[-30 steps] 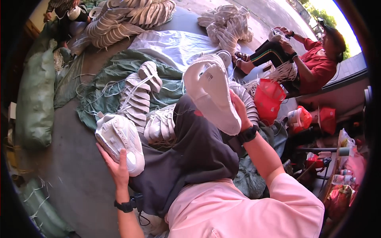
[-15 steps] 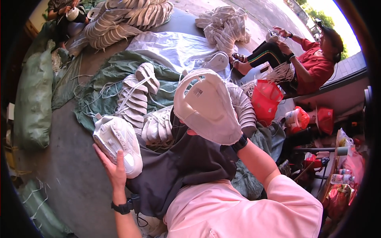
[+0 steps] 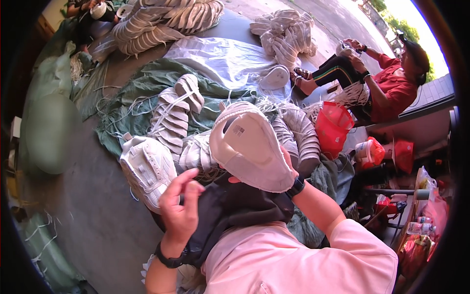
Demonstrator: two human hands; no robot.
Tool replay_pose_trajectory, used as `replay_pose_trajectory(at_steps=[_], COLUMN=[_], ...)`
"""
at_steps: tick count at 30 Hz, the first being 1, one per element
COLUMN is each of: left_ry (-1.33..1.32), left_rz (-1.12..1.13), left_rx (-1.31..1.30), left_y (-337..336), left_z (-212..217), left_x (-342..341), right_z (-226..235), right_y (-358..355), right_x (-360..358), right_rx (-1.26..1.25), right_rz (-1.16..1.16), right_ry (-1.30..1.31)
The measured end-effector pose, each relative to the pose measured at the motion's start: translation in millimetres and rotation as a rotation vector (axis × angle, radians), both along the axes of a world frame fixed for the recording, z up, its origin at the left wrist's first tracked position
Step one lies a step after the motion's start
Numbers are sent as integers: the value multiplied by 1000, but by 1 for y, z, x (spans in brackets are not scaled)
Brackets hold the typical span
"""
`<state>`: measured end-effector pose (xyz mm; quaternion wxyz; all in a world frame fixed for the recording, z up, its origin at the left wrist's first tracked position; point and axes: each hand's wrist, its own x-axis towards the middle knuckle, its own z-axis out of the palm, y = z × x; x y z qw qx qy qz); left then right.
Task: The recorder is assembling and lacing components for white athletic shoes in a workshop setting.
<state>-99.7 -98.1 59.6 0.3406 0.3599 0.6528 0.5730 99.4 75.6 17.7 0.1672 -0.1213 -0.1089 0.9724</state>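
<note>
A white shoe upper (image 3: 245, 147), its underside turned up, is held by my right hand (image 3: 289, 164) above my lap. The fingers wrap its edge and are partly hidden beneath it. A white sneaker upper (image 3: 147, 169) with lace holes rests at my left knee. Just to the right of its lower end, my left hand (image 3: 182, 206) is raised with thumb and index finger slightly apart, and I see nothing in it. Beyond my knees, strung stacks of beige shoe uppers (image 3: 171, 120) lie on a green sheet (image 3: 142, 85).
Large piles of uppers (image 3: 166, 24) lie farther off. A person in red (image 3: 391, 90) sits at right near a red bag (image 3: 334, 128); another person (image 3: 95, 14) works at far left. Green sacks (image 3: 49, 117) line the left side. A cluttered rack (image 3: 411, 220) stands at right.
My left hand has let go of the sneaker upper at my left knee and moved right, toward my lap. The upper in my right hand has dropped slightly nearer to me.
</note>
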Motion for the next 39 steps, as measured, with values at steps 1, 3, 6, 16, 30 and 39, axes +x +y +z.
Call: replay_pose_trajectory(at_steps=[1,3,6,16,30,39], left_ry=[-154,-359,-498,-581,-623,-208], left_rz=[-59,-138,-146,198,117,-10], left_rx=[20,7,24,68,219,112], left_y=[7,24,39,56,26,24], left_z=[1,10,-4,-28,-43,-51], left_x=[8,19,24,30,55,59], right_z=[3,-10,-13,-27,-47,-55], right_y=[-7,-17,-33,-50,-55,-66], right_x=[-5,1,-10,-9,-7,-8], right_rx=[-101,-72,-13,128,71,66], right_rz=[34,51,125,165,104,46], right_ry=[-12,-7,29,-213,-216,-320])
